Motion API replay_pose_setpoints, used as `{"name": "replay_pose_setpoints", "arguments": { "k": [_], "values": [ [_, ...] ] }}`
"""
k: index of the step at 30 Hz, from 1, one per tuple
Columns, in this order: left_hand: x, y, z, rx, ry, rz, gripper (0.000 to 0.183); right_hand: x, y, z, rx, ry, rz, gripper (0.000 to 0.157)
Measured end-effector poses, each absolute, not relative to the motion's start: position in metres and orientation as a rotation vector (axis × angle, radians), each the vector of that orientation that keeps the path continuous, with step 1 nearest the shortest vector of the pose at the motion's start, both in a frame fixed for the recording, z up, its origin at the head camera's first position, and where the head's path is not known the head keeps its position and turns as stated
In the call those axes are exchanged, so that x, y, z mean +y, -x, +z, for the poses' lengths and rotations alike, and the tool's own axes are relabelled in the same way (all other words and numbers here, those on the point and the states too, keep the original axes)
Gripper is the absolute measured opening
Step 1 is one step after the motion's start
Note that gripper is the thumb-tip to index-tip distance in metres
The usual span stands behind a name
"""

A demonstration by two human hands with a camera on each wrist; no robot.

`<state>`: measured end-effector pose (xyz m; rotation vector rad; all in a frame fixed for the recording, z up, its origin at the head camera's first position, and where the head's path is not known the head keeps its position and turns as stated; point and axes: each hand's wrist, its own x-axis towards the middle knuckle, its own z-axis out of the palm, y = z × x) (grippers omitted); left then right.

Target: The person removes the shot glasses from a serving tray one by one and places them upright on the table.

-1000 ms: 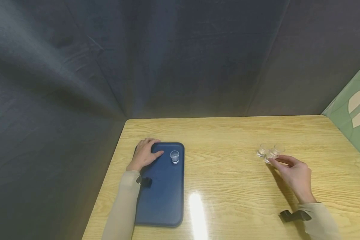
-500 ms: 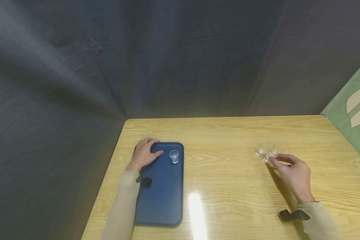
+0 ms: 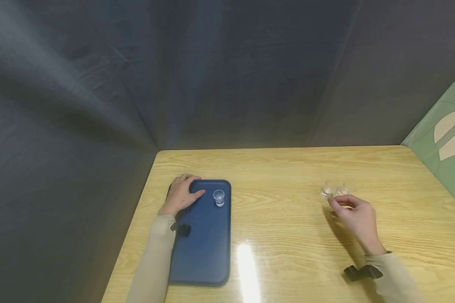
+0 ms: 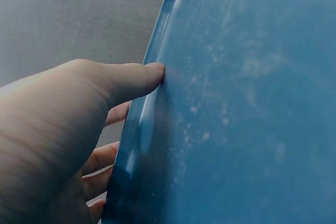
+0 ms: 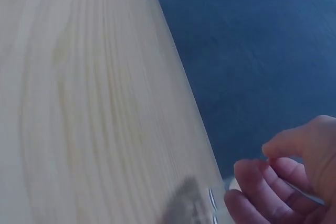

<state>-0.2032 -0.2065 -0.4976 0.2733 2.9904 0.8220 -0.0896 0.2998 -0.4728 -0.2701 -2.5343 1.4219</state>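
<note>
In the head view my left hand (image 3: 180,195) grips the upper left of a blue tray (image 3: 201,252). The left wrist view shows the thumb (image 4: 131,80) over the tray's rim and the other fingers along its outer side. On the tray stands a small clear shot glass (image 3: 219,198). Off to the right, my right hand (image 3: 358,221) pinches another clear shot glass at its fingertips, mostly hidden by the fingers. Just behind them stand a shot glass (image 3: 326,189) and a further one (image 3: 342,190). In the right wrist view, clear glass (image 5: 218,203) shows beside the curled fingers (image 5: 262,192).
Everything rests on a pale wood table (image 3: 280,181). Dark curtain fabric (image 3: 250,84) rises behind it and along its left side. A green patterned cloth (image 3: 453,139) hangs at the far right. Bare wood lies between the tray and the glasses.
My right hand has moved left, taking the front shot glass away from the other two, whose bases now show more. My left hand stays at the tray.
</note>
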Motion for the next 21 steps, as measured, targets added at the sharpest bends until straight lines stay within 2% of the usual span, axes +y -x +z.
{"name": "replay_pose_setpoints", "arguments": {
  "k": [12, 21],
  "values": [
    [-0.206, 0.204, -0.501, 2.996, -0.287, 0.824, 0.057, 0.26, 0.105, -0.474, -2.615, -0.007, 1.48, 0.019],
    [-0.207, 0.205, -0.501, 3.003, -0.276, 0.816, 0.057, 0.223, 0.119, -0.475, -2.607, -0.107, 1.651, 0.016]
  ]
}}
